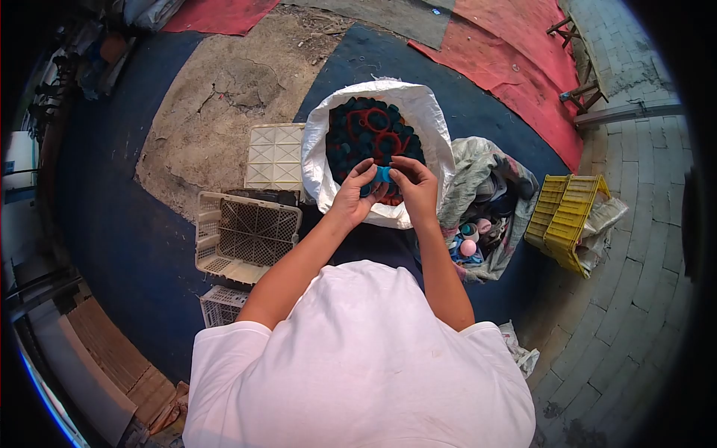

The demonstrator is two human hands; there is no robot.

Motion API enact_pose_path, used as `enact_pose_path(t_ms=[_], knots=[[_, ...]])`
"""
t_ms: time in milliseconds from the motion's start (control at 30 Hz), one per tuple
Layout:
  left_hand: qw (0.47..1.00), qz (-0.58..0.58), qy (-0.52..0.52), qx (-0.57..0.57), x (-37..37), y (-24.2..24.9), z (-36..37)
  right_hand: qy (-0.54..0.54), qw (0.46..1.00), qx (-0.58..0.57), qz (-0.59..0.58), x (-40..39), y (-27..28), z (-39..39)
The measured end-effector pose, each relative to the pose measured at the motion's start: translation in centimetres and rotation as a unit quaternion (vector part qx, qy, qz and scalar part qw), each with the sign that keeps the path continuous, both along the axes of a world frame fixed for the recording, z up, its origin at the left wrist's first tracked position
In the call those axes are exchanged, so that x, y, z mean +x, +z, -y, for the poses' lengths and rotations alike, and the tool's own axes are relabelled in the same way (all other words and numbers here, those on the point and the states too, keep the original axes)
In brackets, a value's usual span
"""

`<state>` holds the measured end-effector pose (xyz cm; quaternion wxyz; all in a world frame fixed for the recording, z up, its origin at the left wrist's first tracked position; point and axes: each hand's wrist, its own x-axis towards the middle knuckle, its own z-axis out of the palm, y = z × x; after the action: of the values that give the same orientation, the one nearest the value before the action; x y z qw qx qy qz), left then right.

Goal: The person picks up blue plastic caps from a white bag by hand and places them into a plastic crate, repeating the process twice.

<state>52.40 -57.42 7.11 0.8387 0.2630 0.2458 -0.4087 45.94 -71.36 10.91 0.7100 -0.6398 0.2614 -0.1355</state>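
A small blue plastic piece [383, 175] is pinched between my left hand [356, 196] and my right hand [417, 188], with the fingertips of both closed on it. Both hands are over the near part of a large white woven sack [317, 149] with its rim rolled open. Inside the sack lie many dark teal caps or rings [358, 123] and a few red rings [379, 119]. Some orange-red pieces show just below my hands. Part of the sack's contents is hidden behind my fingers.
Right of the white sack stands a second open sack [467, 153] of mixed items, then a yellow crate [556, 216]. On the left are a cream crate [274, 157], a beige basket [250, 231] and a white basket [222, 305]. A wooden stool [586, 93] stands at upper right.
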Motion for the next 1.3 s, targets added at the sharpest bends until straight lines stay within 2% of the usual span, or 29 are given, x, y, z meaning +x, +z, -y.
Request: enact_pose_path(t_ms=[167,367,433,633,833,1033,1300], knots=[[1.0,-0.004,0.019,-0.001,0.1,0.0,0.0,-0.004,0.999,-0.036,0.01,0.1,1.5,-0.8],[0.998,-0.004,0.0,-0.065,0.5,0.3,-0.3,0.045,0.964,-0.246,0.09,0.3,3.1,-2.5],[0.998,0.001,-0.017,-0.052,0.5,2.5,-0.3,0.072,0.958,-0.264,0.087,0.3,3.6,-3.0],[0.996,0.013,-0.043,-0.081,0.7,1.6,-0.3,0.089,0.92,-0.344,0.164,1.0,2.5,-3.8],[0.992,-0.043,-0.004,-0.119,0.6,0.5,-0.5,0.056,0.951,-0.282,0.113,1.0,2.7,-3.6],[0.992,-0.035,-0.01,-0.124,0.6,2.1,-0.8,0.083,0.93,-0.337,0.123,1.0,1.8,-3.5],[0.989,-0.052,0.008,-0.14,0.9,0.2,-0.7,0.049,0.944,-0.291,0.149,0.2,1.2,-3.1]])
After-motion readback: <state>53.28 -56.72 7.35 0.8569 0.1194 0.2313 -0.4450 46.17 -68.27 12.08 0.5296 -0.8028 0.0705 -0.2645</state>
